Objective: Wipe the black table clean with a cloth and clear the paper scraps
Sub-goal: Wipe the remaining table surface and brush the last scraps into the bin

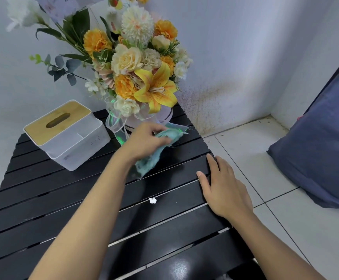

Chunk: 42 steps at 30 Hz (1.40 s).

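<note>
A black slatted table [67, 201] fills the lower left of the head view. My left hand [144, 141] is closed on a light teal cloth [153, 156], pressing it on the table's far right part, just in front of the flower pot. The cloth's frayed end sticks out past my fingers. My right hand [223, 184] lies flat with fingers apart on the table's right edge, holding nothing. One small white paper scrap [152, 200] lies on a slat between my two forearms.
A white tissue box with a wooden lid [67, 134] stands at the table's far left. A bouquet of yellow, orange and cream flowers [138, 69] stands at the far edge against the wall. White floor tiles [286, 229] and a dark blue cushion [324, 150] lie to the right.
</note>
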Motion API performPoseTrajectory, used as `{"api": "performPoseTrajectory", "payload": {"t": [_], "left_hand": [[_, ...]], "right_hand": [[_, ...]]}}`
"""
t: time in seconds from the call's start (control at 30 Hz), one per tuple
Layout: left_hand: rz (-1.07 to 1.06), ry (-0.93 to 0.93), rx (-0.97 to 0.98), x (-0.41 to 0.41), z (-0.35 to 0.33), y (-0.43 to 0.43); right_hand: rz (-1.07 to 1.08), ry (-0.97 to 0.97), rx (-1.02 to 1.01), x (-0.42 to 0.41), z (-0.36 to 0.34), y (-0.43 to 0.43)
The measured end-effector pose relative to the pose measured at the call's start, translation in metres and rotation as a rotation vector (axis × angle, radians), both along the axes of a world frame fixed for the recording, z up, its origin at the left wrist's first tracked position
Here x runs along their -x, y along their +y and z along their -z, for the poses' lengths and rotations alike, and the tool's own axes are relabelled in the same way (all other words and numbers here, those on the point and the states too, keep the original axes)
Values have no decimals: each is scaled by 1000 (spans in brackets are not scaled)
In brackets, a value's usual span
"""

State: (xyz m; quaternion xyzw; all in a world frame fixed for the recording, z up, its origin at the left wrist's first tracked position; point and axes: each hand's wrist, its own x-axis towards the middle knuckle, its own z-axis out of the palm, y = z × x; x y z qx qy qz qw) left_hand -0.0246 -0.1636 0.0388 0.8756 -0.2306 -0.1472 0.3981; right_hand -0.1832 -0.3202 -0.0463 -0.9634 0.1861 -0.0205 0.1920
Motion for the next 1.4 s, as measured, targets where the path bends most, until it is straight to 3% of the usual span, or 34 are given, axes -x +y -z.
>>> {"api": "performPoseTrajectory", "payload": {"t": [0.1,0.17,0.27,0.4,0.47,0.63,0.8,0.93,0.97,1.07,1.13,1.23,1.3,1.33,1.4], "left_hand": [[-104,-298,-51,-10,15,-49],[-199,-430,-279,-20,39,-64],[-211,-428,-596,-24,60,-52],[-212,-401,-783,-22,46,5],[-268,-340,-723,-22,36,33],[-291,-289,-285,-21,41,-1],[-329,-416,-544,-20,68,-46],[-128,-136,-186,-44,59,-30],[-161,-156,-176,-51,60,-24],[-297,-338,-443,-37,70,-19],[-296,-413,-445,-9,79,-28],[-23,-417,-247,33,84,-29],[208,-187,-85,47,68,-18],[263,-97,-30,51,57,-9],[184,-86,49,55,37,13]], "right_hand": [[3,-7,-16,-1,1,0],[1,-10,-20,0,1,-1],[-7,-12,-25,1,2,-2],[-13,-7,12,1,2,-2],[-13,-5,15,0,2,-2],[-8,-9,20,1,3,-3],[-3,-6,13,-1,5,-2],[3,-18,1,-2,7,-2],[3,-21,1,-2,7,-2],[2,-25,9,-1,7,-2],[6,-18,7,-2,8,-2],[4,-18,-21,-3,9,-3],[-1,-36,-53,-2,10,-4],[-5,-47,-66,-2,11,-4],[-8,-55,-78,-3,11,-4]]}}
